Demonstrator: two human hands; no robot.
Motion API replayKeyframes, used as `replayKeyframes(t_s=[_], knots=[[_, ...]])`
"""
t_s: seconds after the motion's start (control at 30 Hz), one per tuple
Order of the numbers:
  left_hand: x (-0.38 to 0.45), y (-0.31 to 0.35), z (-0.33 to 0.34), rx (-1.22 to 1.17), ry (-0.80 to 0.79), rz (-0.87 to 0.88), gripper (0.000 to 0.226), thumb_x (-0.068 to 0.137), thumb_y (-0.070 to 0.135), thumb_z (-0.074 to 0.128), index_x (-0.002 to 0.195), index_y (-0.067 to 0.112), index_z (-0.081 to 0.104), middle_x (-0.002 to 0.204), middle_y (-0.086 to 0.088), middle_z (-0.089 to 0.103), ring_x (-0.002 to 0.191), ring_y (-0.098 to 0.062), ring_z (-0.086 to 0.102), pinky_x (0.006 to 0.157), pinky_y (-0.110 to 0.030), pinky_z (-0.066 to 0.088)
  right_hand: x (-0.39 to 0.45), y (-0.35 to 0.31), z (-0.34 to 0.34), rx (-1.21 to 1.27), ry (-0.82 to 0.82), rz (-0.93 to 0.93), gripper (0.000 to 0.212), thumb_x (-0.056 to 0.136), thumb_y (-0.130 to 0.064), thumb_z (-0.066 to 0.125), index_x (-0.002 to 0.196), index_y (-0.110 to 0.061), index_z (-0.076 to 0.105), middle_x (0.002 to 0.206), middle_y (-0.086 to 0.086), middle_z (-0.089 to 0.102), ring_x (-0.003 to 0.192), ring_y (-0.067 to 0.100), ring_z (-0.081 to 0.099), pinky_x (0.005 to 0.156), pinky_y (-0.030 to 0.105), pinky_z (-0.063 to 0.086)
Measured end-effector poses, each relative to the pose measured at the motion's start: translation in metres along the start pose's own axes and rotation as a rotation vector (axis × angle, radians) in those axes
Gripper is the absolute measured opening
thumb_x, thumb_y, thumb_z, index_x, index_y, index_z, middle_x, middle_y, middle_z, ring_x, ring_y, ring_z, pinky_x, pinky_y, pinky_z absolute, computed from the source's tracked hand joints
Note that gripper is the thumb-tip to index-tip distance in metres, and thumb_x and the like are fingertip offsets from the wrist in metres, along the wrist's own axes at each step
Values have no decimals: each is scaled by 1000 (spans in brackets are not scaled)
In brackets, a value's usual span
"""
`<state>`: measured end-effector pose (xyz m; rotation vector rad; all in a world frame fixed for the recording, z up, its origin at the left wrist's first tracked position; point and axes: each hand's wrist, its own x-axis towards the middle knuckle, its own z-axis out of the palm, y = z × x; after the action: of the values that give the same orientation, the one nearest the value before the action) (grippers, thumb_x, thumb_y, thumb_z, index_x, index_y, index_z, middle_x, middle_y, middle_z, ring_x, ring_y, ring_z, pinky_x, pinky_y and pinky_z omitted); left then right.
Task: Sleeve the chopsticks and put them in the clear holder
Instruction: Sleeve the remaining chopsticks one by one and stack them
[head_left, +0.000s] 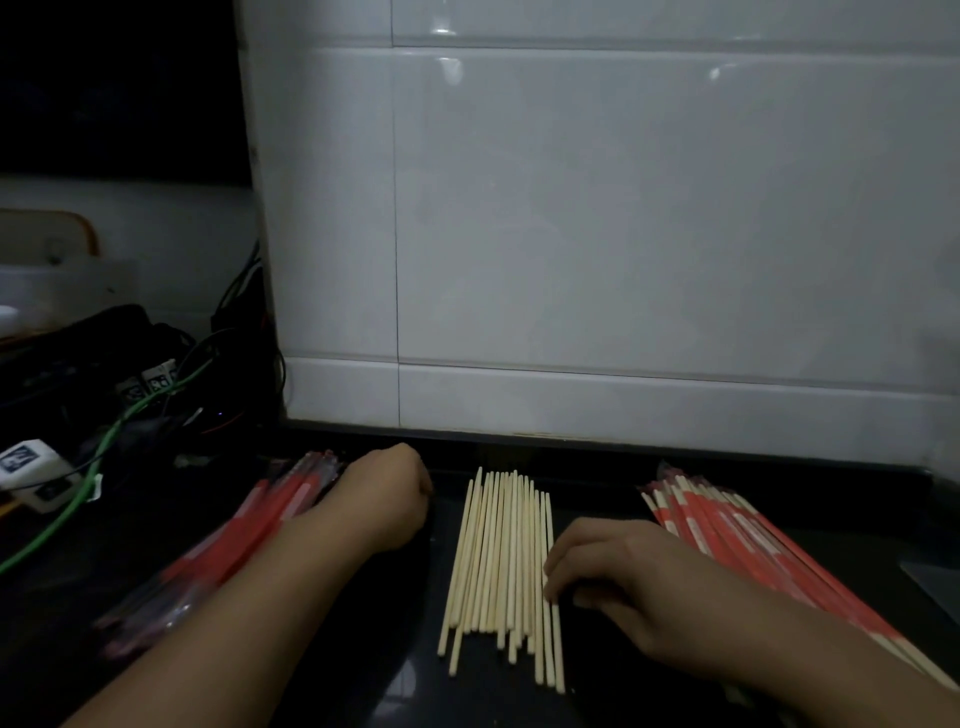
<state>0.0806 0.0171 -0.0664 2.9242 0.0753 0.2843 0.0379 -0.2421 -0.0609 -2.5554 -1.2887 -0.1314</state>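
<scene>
1. Bare chopsticks (501, 564) lie side by side in a loose row on the dark counter (395, 675), between the two hands; laid flat and parallel, probably so single sticks can be slid off the edge.
2. Right hand (623, 582) rests palm down just right of the row, fingers loosely curled, fingertips (551, 587) touching the outermost stick. It looks to be drawing one away; no firm pinch shows.
3. Left hand (389, 499) sits just left of the row's far end, apart from it, curled into a loose fist. Dim light; whether it holds anything cannot be told.
4. Red sleeves (727, 535) are stacked just beyond the right hand, within easy reach.
5. A second red bundle (270, 514) lies under the left forearm, seemingly in clear wrap.
6. Clear holder: not identified in view.
</scene>
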Motion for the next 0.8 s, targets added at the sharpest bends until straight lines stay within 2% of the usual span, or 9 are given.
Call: replayKeyframes(t_s=[0.07, 0.13, 0.27, 0.33, 0.43, 0.53, 0.6, 0.67, 0.8], knots=[[0, 4, 0, 3, 43, 65, 30, 95, 18, 58, 122, 24, 69, 126, 0, 65, 117, -22, 59, 98, -34, 50, -1, -1, 0, 0, -11, 11, 27, 95, -11, 59, 111, -29, 71, 118, -19, 57, 113, -3, 51, 95, 7, 38], [-1, 1, -2, 54, 119, 51, 27, 95, 30, 59, 121, 23, 67, 123, -3, 61, 119, -27, 56, 94, -37, 49, -1, -1, 0, 3, -25, 17, 29, 95, -11, 59, 112, -30, 72, 119, -20, 56, 114, -4, 51, 92, 4, 37], [-3, -9, -3, 182, 43, -83, 37, 95, 53, 55, 98, 18, 66, 107, -7, 67, 101, -25, 64, 83, -31, 46, 0, -1, -1, -4, -40, 14, 28, 93, -11, 62, 111, -29, 73, 118, -19, 57, 113, -5, 50, 90, 1, 36], [-2, -10, -4, 146, 33, -100, 35, 94, 52, 56, 98, 19, 68, 102, -6, 70, 97, -25, 67, 80, -29, 47, 0, -1, -2, -8, -38, 9, 24, 92, -14, 64, 110, -28, 74, 118, -19, 57, 112, -7, 50, 90, 0, 34], [-1, -9, -5, 76, 50, -93, 18, 91, 38, 61, 93, 23, 71, 99, -3, 72, 93, -23, 68, 79, -29, 52, 0, -2, -2, -1, -36, 2, 20, 92, -16, 65, 106, -27, 74, 117, -20, 57, 106, -13, 50, 88, 0, 34], [-5, 1, -10, -151, 159, -48, 9, 93, 29, 62, 91, 26, 70, 93, 3, 72, 87, -16, 67, 77, -31, 55, 0, -2, -2, -15, -45, -15, 20, 92, -16, 65, 104, -27, 75, 119, -20, 56, 106, -10, 52, 87, 1, 35], [-11, 16, -20, -509, 223, 41, 2, 93, 27, 66, 91, 28, 65, 88, 4, 70, 80, -12, 67, 73, -31, 55, -1, -5, -6, -32, -48, -27, 22, 91, -16, 64, 105, -30, 74, 119, -22, 53, 109, -6, 53, 88, 2, 36], [-23, 32, -32, -820, 262, 153, 9, 92, 23, 68, 97, 29, 63, 83, 2, 71, 72, -9, 69, 68, -26, 56, -3, -12, -13, -29, -65, -42, 25, 91, -16, 62, 106, -32, 73, 119, -25, 50, 109, -5, 53, 87, 4, 39], [-46, 53, -46, -1056, 375, 282, 23, 89, 16, 72, 109, 27, 67, 81, 0, 72, 73, -11, 71, 66, -21, 56, -4, -21, -18, -6, -115, -100, 25, 91, -19, 62, 106, -36, 72, 118, -26, 46, 100, -8, 55, 86, 12, 45]])
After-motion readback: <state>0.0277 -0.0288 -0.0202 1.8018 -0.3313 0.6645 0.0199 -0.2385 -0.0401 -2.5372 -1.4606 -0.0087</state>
